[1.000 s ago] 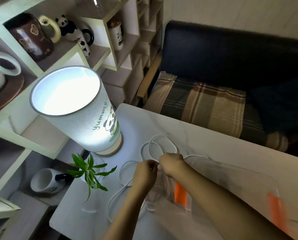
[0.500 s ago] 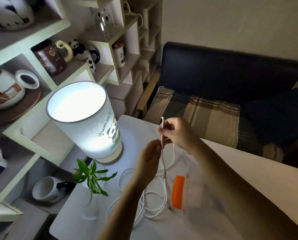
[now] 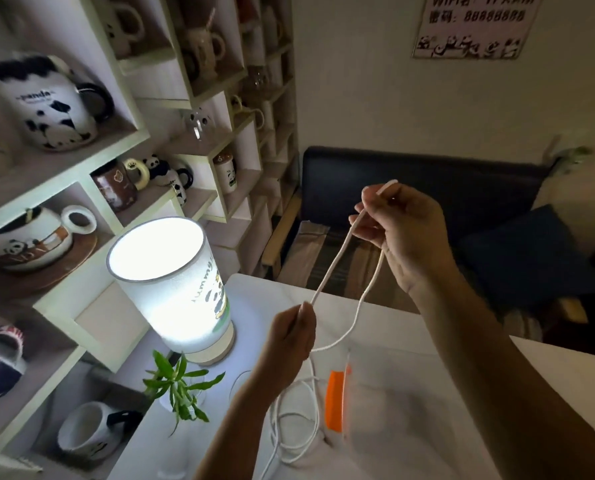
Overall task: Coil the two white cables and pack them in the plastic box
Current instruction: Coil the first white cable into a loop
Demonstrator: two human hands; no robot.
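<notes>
Pinching one white cable (image 3: 335, 260) near its end, the right hand (image 3: 405, 233) holds it raised while the left hand (image 3: 294, 336) closes around the strand just below. Slack trails beneath both grips to loose loops beside the clear plastic box (image 3: 393, 420). Even, same-sized turns would likely coil it best.

Two bare forearms enter from the bottom of the frame — no sleeves show. The left hand (image 3: 290, 336) and right hand (image 3: 405, 233) are bare too — uncovered fingers.
</notes>
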